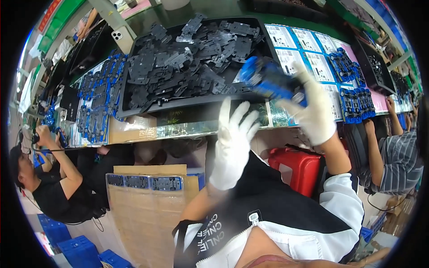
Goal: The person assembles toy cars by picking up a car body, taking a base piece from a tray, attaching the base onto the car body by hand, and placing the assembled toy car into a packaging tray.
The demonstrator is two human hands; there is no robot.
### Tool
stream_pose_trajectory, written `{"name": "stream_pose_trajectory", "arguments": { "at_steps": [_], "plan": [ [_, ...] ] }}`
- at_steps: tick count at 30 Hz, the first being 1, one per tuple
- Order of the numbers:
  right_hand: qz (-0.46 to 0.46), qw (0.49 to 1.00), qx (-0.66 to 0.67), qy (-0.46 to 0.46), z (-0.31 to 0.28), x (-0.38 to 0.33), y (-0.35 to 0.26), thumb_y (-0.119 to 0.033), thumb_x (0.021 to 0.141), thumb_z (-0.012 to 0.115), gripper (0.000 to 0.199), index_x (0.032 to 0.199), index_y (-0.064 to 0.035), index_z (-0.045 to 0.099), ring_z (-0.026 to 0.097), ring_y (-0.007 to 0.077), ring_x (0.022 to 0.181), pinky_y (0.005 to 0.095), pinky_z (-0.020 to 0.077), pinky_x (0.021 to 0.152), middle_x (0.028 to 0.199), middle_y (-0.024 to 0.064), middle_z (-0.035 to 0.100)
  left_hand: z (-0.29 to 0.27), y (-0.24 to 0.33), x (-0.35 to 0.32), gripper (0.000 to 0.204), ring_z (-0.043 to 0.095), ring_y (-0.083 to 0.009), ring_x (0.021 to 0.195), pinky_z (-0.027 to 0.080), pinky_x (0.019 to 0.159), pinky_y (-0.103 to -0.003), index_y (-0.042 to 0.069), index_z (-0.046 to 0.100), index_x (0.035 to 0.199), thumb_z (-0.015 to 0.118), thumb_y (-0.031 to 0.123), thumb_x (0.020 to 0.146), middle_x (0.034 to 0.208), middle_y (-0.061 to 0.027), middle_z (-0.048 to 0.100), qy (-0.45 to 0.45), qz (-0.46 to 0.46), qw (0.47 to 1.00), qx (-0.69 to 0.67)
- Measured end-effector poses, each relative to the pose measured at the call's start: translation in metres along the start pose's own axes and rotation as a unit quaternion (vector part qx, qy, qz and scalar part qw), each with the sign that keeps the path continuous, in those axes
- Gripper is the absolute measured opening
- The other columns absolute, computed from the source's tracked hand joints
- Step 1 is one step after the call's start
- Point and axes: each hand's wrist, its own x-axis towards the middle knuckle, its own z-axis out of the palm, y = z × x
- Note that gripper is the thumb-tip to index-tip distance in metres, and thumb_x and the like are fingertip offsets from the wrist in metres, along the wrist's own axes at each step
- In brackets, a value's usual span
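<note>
My right hand (315, 109), in a white glove, grips a blue toy car (275, 85) near the right front corner of the black tray. The car and the fingers around it are smeared by motion. White-gloved too, my left hand (232, 145) is raised at the table's near edge, fingers spread and nothing in them. Beyond it lies the big black tray (165, 103), heaped with flat black plastic car base plates (174, 67).
Blue car bodies stand in rows left (94, 100) and right (357, 105) of the tray. Printed sheets (304, 56) cover the table at right. A cardboard box (147, 205) with car parts and a red stool (295, 169) are near me. People work on both sides.
</note>
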Motion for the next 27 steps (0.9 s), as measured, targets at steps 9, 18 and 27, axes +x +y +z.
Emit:
{"name": "stream_pose_trajectory", "arguments": {
  "at_steps": [9, 18, 27],
  "plan": [
    [-0.162, 0.974, -0.033, -0.156, 0.082, -0.018, -0.051, -0.045, 0.077, 0.078, 0.079, 0.138, -0.0038, 0.048, 0.059, 0.0388, 0.108, 0.0457, 0.0467, 0.094, 0.122, 0.0188, 0.059, -0.037, 0.020, -0.018, 0.092, 0.039, -0.0412, 0.134, 0.030, 0.114, -0.050, -0.008, 0.002, 0.153, 0.057, 0.027, 0.089, 0.149, -0.0296, 0.032, 0.109, 0.206, 0.843, 0.484],
    [-0.093, 0.972, -0.168, -0.135, 0.099, 0.093, -0.026, -0.048, 0.088, 0.065, 0.049, 0.109, -0.0039, 0.068, 0.062, 0.0359, 0.104, 0.0441, 0.0506, 0.087, 0.114, 0.0187, 0.065, -0.043, 0.056, -0.008, 0.070, 0.055, -0.0330, 0.116, 0.045, 0.105, -0.049, 0.013, 0.046, 0.139, 0.045, 0.068, 0.095, 0.126, -0.0126, 0.056, 0.135, 0.107, 0.976, -0.132],
    [0.021, 0.979, 0.052, -0.195, 0.107, 0.133, 0.026, -0.028, 0.091, 0.070, 0.026, 0.090, -0.0012, 0.069, 0.066, 0.0182, 0.069, 0.0317, 0.0509, 0.066, 0.077, 0.0086, 0.067, -0.051, 0.065, -0.015, 0.074, 0.054, -0.0340, 0.117, 0.043, 0.105, -0.050, 0.011, 0.047, 0.139, 0.035, 0.072, 0.097, 0.125, -0.0140, 0.056, 0.178, 0.087, 0.974, -0.108]
  ]
}}
